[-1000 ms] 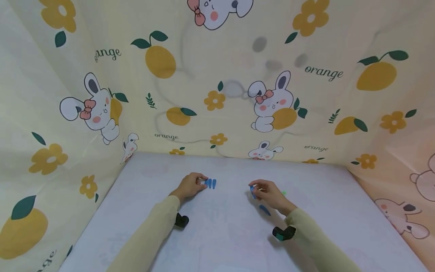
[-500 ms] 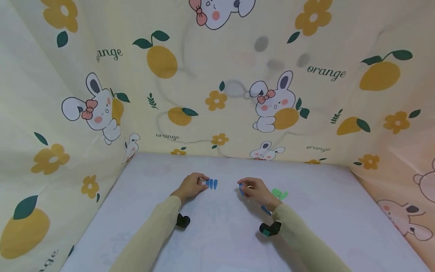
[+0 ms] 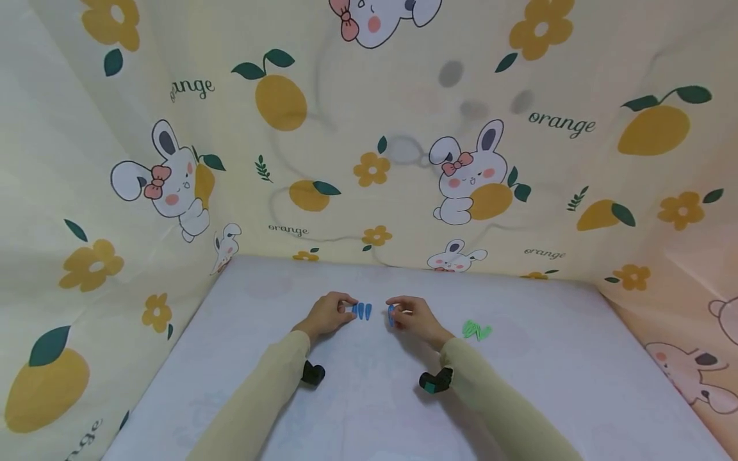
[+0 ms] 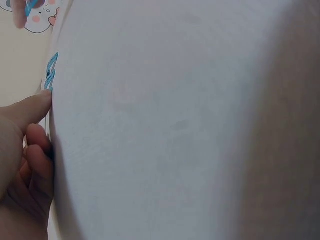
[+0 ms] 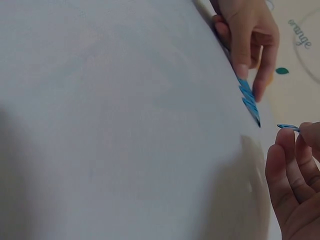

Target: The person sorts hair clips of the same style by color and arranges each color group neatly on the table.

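Several blue snap hair clips point(image 3: 368, 312) lie side by side in a short row on the white table. At the row's left end, my left hand point(image 3: 327, 315) pinches the outermost clip between thumb and finger, against the table. My right hand point(image 3: 419, 318) holds another blue hair clip point(image 3: 391, 315) by thumb and fingertips, just right of the row and apart from it. In the right wrist view that held clip point(image 5: 288, 127) points toward the row, and the row's clips point(image 5: 251, 104) stand out beyond the left fingertips.
A small cluster of green hair clips point(image 3: 476, 330) lies on the table point(image 3: 369, 410) to the right of my right hand. A patterned cloth point(image 3: 346, 211) with rabbits and oranges hangs behind and at both sides.
My right hand has moved left with its blue hair clip, close to the row. The green clips have come into view; a loose blue clip is now hidden by the right arm. My left hand stays put.
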### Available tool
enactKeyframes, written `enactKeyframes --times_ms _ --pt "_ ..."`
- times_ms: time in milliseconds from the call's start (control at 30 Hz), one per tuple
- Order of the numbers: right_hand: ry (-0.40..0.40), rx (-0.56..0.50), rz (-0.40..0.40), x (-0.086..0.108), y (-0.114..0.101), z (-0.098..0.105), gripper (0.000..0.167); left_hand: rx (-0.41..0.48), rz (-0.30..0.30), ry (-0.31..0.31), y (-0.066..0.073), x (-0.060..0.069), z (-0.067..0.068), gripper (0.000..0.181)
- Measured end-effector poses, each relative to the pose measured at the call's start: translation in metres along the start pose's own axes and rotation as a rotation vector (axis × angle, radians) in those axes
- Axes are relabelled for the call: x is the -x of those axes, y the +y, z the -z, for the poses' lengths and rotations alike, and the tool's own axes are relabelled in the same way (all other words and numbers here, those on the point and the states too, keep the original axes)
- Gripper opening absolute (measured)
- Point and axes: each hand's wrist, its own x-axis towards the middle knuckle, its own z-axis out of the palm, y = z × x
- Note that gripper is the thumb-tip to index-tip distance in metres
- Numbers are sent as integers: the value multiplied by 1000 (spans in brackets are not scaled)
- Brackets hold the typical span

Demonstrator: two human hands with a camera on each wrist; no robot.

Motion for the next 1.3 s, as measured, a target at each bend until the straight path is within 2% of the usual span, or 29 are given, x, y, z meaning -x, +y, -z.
enactKeyframes --times_ms 167,367,567,867,1067,1300 --pt "6 6 -15 -11 -2 -10 34 -5 5 6 1 0 2 34" --pt "9 25 -77 -20 -11 -23 33 3 -16 16 0 2 4 32" --pt "-2 55 -72 -26 -16 -31 30 2 -19 16 -3 1 4 32" --pt "-1 101 -60 -33 -15 -35 28 18 -23 7 -1 2 4 33" --pt "45 173 -30 -35 -5 -34 26 8 -38 6 -1 1 1 33" --pt "49 189 -74 -35 -4 -33 27 -1 -50 5 -1 0 0 33"
